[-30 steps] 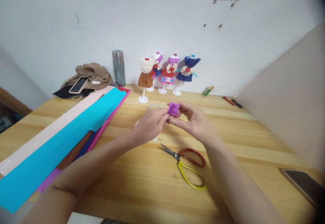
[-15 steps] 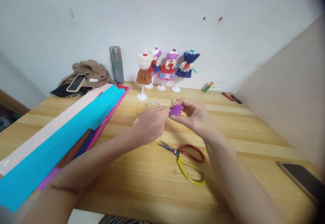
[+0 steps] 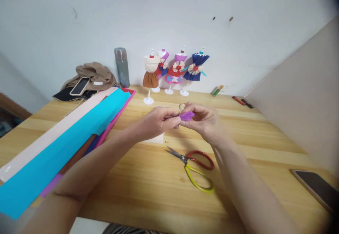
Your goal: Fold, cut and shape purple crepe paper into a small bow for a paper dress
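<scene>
Across the lower part of the view spreads a wooden table (image 3: 159, 198), its near corners cut off or covered by the person's forearms. On it, to the left, lies a long turquoise sheet (image 3: 66, 147), which leaves only strips of brown, blue and magenta showing beneath. Near the table's middle are the two hands. The left hand (image 3: 156, 122) is curled, its thumb pressed against its fingers on one end of a purple pleated piece (image 3: 187, 116); the right hand (image 3: 203, 121) is bent into a loose pinch around the other end, its fingertips partly hidden. At the right, a phone (image 3: 315, 186) fades into the dark edge. Scissors (image 3: 184, 159) lie below the hands, blades slightly parted. A scrap of white paper (image 3: 156, 139) is half covered by the left hand.

Held above the table between both hands, the purple piece is narrow, with fine folds gathered at the left hand and fanning a little toward the right.

A second ago its folds stood up in a wider fan; now it looks flatter. The left thumb lies along it in plain sight, and more white paper shows than half a second ago.
</scene>
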`<state>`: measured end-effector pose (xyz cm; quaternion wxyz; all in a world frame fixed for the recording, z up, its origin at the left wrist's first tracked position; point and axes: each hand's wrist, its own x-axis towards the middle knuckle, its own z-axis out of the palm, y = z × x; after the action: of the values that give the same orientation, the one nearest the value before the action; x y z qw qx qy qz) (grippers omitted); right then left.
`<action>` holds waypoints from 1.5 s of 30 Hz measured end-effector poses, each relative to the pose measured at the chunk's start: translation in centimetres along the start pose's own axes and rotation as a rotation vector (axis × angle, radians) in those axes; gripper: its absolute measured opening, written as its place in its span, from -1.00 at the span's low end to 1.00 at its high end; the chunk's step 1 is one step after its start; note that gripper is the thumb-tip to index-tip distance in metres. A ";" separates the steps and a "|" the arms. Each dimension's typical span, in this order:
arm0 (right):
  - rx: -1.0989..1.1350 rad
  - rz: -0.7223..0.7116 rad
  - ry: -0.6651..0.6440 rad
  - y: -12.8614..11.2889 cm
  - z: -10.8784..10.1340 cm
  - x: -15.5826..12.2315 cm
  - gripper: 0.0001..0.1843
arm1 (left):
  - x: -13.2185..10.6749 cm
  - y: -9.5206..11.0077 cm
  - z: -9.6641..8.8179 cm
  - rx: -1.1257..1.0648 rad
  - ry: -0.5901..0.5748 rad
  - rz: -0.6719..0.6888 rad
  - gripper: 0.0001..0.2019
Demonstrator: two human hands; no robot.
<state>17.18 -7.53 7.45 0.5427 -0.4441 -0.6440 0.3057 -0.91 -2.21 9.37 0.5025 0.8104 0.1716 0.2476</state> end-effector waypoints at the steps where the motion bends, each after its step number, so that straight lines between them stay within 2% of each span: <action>1: -0.007 -0.014 -0.004 -0.1 0.1 0.0 -0.73 | 0.1 0.1 -0.2 -0.004 -0.037 -0.018 -0.81; 3: -0.008 -0.045 -0.016 -0.2 0.2 0.0 -0.74 | 0.1 0.2 -0.6 -0.022 -0.088 -0.069 -0.77; 9: -0.018 -0.101 -0.027 -0.5 0.3 0.0 -0.74 | -0.1 1.0 -0.5 -0.094 -0.144 -0.237 -0.72; 14: -0.081 -0.093 -0.057 -0.6 0.0 0.0 -0.71 | -0.2 1.2 -0.2 0.033 -0.129 -0.224 -0.66; 18: -0.078 -0.045 -0.138 -0.5 -0.5 -0.2 -0.78 | 0.0 0.8 -0.2 0.098 -0.093 -0.192 -0.66; 21: -0.105 -0.019 -0.181 -0.6 -1.0 -0.3 -0.73 | 0.0 0.5 -0.3 0.152 -0.080 -0.166 -0.65; 28: -0.261 -0.060 -0.149 -0.4 -1.2 -0.3 -0.83 | -0.3 0.6 -0.9 0.144 -0.147 -0.150 -0.71; 32: -0.189 -0.100 -0.002 0.0 -0.8 -0.3 -0.84 | -0.1 0.0 -1.5 -0.088 -0.147 -0.172 -0.83; 34: -0.119 -0.113 0.139 0.0 -0.4 -0.3 -0.87 | 0.1 -0.7 -1.3 -0.282 -0.098 -0.169 -0.74; 37: -0.043 -0.154 0.350 0.1 0.4 -0.3 -0.88 | 0.5 -1.6 0.1 -0.600 0.062 -0.225 -0.64; 39: -0.019 -0.178 0.430 0.3 1.0 -0.4 -0.88 | 0.6 -1.9 1.4 -0.771 0.105 -0.264 -0.62; 42: -0.043 -0.170 0.448 0.6 1.7 -0.7 -0.90 | 0.3 -1.6 2.8 -0.933 0.206 -0.228 -0.65; 45: -0.103 -0.153 0.397 1.0 2.3 -1.0 -0.92 | 0.0 -1.0 2.9 -1.003 0.290 -0.197 -0.68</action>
<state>15.26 -7.82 5.60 0.6573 -0.4725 -0.5709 0.1369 0.70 -3.92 7.43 0.8204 0.4080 0.1752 0.3603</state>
